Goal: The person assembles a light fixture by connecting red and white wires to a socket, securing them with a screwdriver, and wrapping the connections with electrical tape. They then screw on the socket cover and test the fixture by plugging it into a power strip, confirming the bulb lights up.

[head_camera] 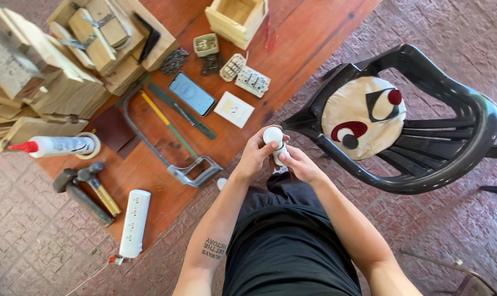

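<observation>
A white light bulb [272,135] is gripped by the closed left hand [254,156] while its base is pinched by the right hand [302,164], steadied clear of the wooden table [303,33].

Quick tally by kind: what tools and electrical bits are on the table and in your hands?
Hammers: 2
Hacksaw: 1
Glue bottle: 1
Phone: 1
Power strip: 1
Wall plate: 1
Bulb, held by left hand and right hand: 1
Total: 8
</observation>
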